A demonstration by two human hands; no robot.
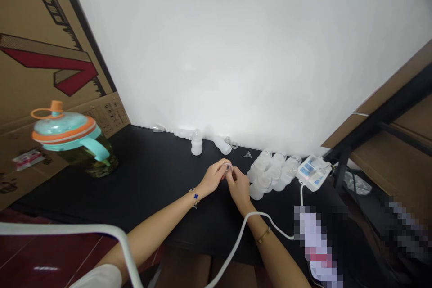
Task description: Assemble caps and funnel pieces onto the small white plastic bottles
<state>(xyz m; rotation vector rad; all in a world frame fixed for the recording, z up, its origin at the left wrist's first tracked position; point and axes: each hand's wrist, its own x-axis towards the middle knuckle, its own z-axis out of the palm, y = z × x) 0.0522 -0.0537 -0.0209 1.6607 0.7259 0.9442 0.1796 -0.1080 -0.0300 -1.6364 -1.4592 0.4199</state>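
A small pale ring (228,166) is held over the blk table (148,189), pinched btwn the fingertips of L hand (214,177) & R hand (240,185); both grips are narrow. Clear-capped baby bottles (274,173) are clustered just beside R hand; another upright bottle (196,145) is seen nr the wht wall (216,54).

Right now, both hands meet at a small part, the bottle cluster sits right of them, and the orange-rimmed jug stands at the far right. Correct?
Not quite: the head view shows the jug at the far left, not right. The left hand and right hand do meet at a small part, with the bottle cluster to their right.
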